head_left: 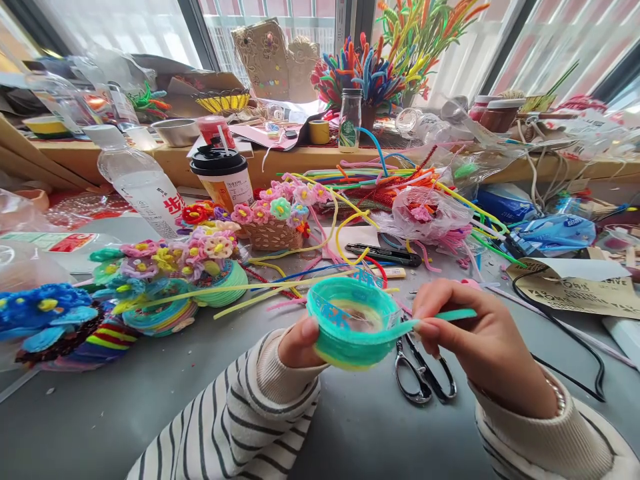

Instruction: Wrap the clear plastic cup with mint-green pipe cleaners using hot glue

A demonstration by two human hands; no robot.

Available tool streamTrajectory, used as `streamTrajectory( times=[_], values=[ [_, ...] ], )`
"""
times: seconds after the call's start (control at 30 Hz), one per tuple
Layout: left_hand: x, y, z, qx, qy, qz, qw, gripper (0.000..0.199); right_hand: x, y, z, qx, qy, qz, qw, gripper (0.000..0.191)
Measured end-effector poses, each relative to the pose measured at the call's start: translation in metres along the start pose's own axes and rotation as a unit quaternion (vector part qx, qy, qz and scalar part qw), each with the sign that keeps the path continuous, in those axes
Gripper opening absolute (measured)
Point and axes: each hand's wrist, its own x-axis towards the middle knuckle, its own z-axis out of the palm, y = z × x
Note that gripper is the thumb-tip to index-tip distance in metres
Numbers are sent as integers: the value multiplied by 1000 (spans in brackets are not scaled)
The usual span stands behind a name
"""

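Grey table [360,427], "COFFEE" paper [595,298], left hand [298,343] holding teal bowl [353,347]

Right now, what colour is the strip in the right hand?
The strip is turquoise green, best seen in the head view.

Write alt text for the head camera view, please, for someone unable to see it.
A person's left hand holds a round teal container while the right hand pinches a teal strip by its rim. Scissors lie on the gray table; fuzzy flowers sit behind.
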Motion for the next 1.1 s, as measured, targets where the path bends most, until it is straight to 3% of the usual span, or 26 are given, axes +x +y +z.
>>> streamTrajectory(
  times=[0.13,0.47,0.73,0.97,1.1],
  values=[
    [2,3,-3,-29,-46,-32,998,59,2,4,2,31,4,33,999,13],
    [6,6,-7,-94,-41,-87,991,60,9,7,5,79,36,78,993,13],
    [10,-1,-4,-64,-107,-26,992,62,3,4,5,71,5,68,995,10],
    [9,-3,-3,-5,-177,-14,984,67,1,2,3,87,-42,43,994,6],
    [6,-1,-6,16,-172,-22,985,69,1,3,0,106,-54,50,992,6]
  ],
)
